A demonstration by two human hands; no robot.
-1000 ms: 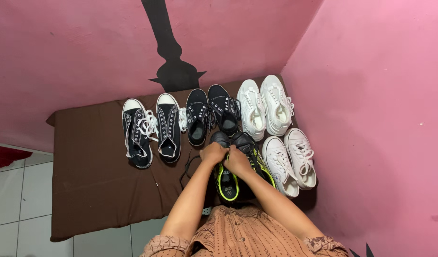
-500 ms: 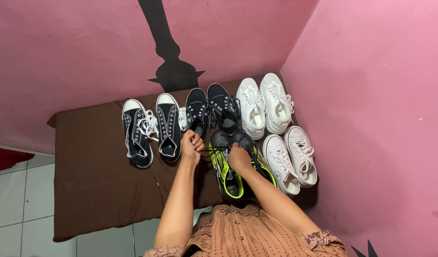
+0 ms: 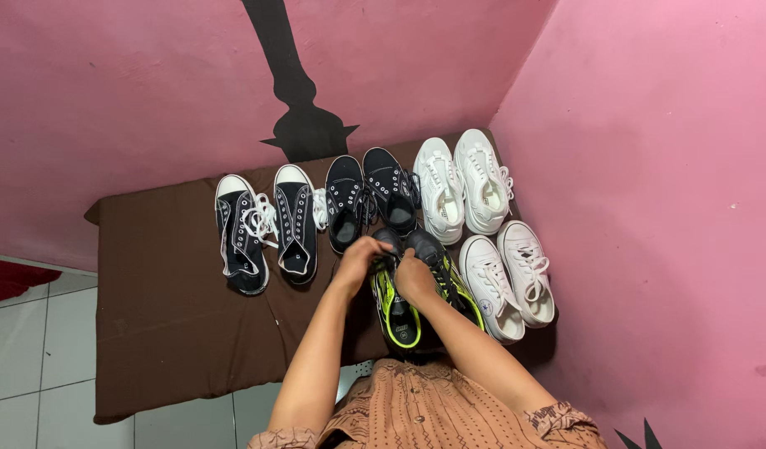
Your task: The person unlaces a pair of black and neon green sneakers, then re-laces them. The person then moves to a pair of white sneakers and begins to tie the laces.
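A pair of black shoes with neon green trim lies on the brown cloth just in front of me. My left hand and my right hand are both over the left shoe of that pair, fingers pinched on its black lace near the toe end. The hands nearly touch each other. The lace itself is mostly hidden under my fingers.
Behind the hands stand black high-tops with white laces, black low sneakers and white sneakers. A second white pair lies to the right. Pink walls close the back and right; white tiles lie to the left.
My left hand, which had pulled the lace out to the left half a second ago, has come back to the shoe beside my right hand.
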